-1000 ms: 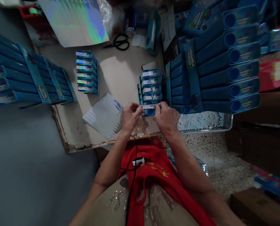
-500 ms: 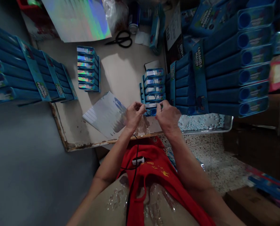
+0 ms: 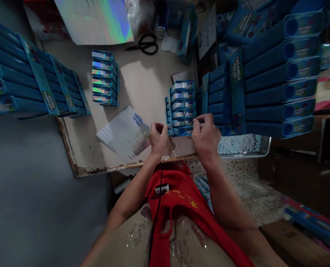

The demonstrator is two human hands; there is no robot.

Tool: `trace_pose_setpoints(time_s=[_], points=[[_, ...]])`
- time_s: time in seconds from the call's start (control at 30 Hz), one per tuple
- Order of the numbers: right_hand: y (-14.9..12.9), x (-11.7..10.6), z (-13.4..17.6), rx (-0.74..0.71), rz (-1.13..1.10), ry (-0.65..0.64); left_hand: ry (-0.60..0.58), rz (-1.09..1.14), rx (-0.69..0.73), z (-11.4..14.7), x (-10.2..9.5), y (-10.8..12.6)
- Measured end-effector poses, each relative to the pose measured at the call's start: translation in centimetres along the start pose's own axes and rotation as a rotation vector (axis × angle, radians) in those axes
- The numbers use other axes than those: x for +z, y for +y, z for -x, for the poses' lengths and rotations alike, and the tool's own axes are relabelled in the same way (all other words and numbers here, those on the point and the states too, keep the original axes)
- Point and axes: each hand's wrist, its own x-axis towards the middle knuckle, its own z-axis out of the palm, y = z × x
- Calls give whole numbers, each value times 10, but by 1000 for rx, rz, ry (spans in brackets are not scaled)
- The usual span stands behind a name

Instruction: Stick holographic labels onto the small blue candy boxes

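A red cloth apron with yellow lettering (image 3: 176,181) lies on the near side of the short stack of blue boxes with silvery end strips (image 3: 184,104), which stands on the pale, worn-edged desk (image 3: 142,85). Just left of the stack's near end, the left hand (image 3: 158,131) has its thumb and fingers drawn in narrowly; I cannot tell whether anything is between them. The right hand (image 3: 199,124) is at the stack's near right corner, fingers bent in; its grip cannot be made out. Right of the stack is a shiny metal tray of pale beads (image 3: 245,155); left of it, a silvery sheet with slit edges (image 3: 120,135). Farther right sits a large banded bundle of long blue boxes (image 3: 265,85). Beyond the stack, to its left, lie black-handled scissors (image 3: 139,46).
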Motion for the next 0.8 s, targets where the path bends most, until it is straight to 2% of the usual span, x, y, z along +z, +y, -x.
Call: trace_pose_setpoints(time_s=[0.07,0.13,0.23,0.3,0.37,0.43,0.53,0.63,0.8], points=[[2,-7,2,-29,-129,31,-94,54,66,13,-16,9],[2,-9,3,-43,-266,47,-241,146,48,25,-28,16],[-3,-10,4,-36,-414,34,-484,318,-116,37,-33,21],[-7,-10,6,-35,-454,28,-569,372,-238,40,-29,21],[-10,-10,9,-43,-477,29,-577,381,-297,41,-24,20],[-9,-9,12,-45,-510,6,-555,394,-293,41,-21,19],[4,-7,18,-26,-621,-133,-507,379,-226,39,-27,20],[23,-2,25,-12,-686,-258,-492,244,-136,35,-38,21],[35,10,33,3,-449,-48,-416,-14,4,27,-36,20]])
